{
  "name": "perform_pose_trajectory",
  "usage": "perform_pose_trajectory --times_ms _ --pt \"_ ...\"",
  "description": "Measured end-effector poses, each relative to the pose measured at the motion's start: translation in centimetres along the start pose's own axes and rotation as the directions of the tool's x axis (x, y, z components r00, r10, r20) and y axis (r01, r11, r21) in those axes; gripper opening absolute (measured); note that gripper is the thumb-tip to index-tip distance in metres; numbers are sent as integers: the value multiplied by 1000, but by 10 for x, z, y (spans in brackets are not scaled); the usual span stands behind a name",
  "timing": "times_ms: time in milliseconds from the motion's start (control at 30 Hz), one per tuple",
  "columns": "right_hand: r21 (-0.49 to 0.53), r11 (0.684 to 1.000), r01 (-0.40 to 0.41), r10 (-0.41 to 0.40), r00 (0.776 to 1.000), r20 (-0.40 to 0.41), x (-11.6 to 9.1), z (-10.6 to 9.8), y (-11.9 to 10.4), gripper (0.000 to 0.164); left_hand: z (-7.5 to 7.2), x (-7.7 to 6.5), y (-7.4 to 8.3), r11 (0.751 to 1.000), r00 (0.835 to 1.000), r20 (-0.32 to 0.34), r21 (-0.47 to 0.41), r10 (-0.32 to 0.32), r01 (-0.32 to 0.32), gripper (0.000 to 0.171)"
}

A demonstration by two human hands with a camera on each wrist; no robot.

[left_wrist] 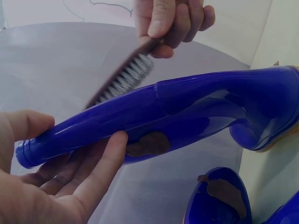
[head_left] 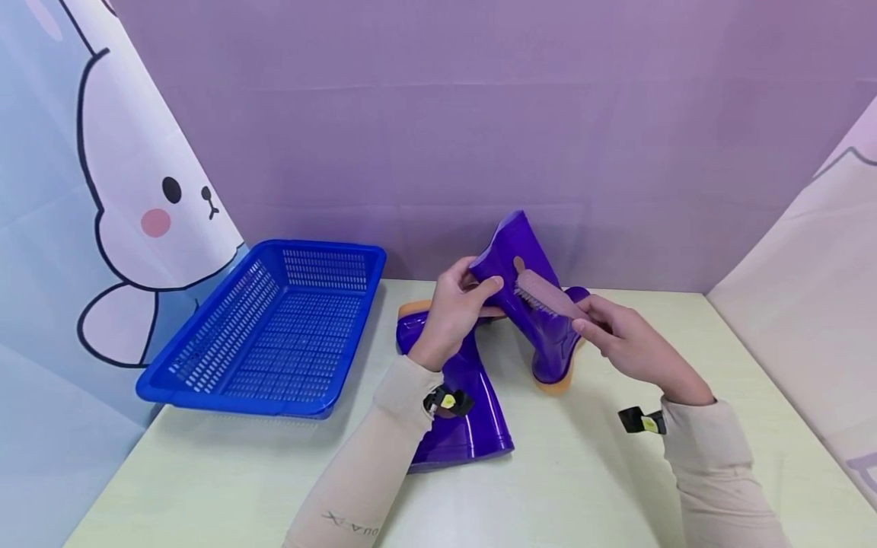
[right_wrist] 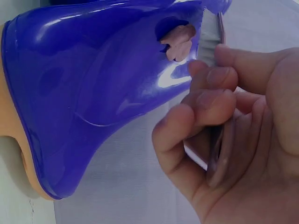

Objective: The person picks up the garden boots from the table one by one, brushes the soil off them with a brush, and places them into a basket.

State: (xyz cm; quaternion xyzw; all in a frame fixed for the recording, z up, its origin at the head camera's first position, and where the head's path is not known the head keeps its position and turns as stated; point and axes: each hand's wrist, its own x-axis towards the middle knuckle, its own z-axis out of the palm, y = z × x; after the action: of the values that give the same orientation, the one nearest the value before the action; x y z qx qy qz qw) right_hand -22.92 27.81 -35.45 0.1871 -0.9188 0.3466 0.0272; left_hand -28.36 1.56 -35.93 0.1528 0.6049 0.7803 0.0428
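Observation:
A shiny purple rain boot (head_left: 510, 247) with a tan sole stands tilted near the back of the table. My left hand (head_left: 455, 308) grips the upper part of its shaft, thumb on one side and fingers on the other. In my right hand (head_left: 626, 339) is a scrub brush (head_left: 548, 295), held by its handle, with its grey bristles at the shaft. Brown mud-like patches mark the boot; one patch (left_wrist: 149, 143) shows by my left fingertips, another patch (right_wrist: 180, 44) in the right wrist view. A second purple boot (head_left: 476, 396) lies on its side, partly hidden by my left forearm.
To the left on the pale table (head_left: 548, 472) stands a blue plastic basket (head_left: 356, 335) with slotted walls. A purple backdrop (head_left: 479, 114) rises right behind the boots. Printed cloth (head_left: 144, 251) hangs at the left, and pale cloth (head_left: 815, 304) at the right.

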Motion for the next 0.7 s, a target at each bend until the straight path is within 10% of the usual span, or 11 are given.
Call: perform_pose_trajectory --times_ms 700 --pt "-160 984 -74 61 995 -85 -2 -8 13 16 2 0 2 1000 1000 -8 -5 3 -4 32"
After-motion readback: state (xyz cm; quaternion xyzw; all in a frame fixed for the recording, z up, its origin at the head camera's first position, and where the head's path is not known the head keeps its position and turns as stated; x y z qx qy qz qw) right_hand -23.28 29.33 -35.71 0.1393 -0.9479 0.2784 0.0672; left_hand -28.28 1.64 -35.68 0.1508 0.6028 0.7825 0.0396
